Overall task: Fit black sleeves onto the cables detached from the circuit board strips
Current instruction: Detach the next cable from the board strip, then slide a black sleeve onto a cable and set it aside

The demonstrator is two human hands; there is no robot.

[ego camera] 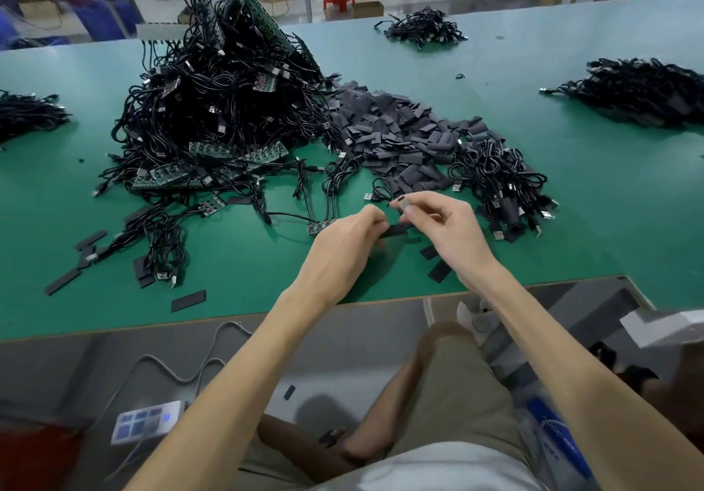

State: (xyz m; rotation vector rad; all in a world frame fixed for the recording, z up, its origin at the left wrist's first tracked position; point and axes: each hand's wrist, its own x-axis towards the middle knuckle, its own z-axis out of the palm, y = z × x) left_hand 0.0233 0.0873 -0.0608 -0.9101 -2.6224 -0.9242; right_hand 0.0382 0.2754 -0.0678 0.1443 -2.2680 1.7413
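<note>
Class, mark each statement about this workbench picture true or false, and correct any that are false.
1. The left hand holds a flat black sleeve. True.
2. The right hand is empty. False: it pinches a small metal plug on a cable end.
3. The table has a red top. False: the top is green.
4. The loose sleeve pile lies to the right of the big cable heap. True.
5. A white power strip lies on the table. False: it lies on the floor, below the table's near edge.
</note>
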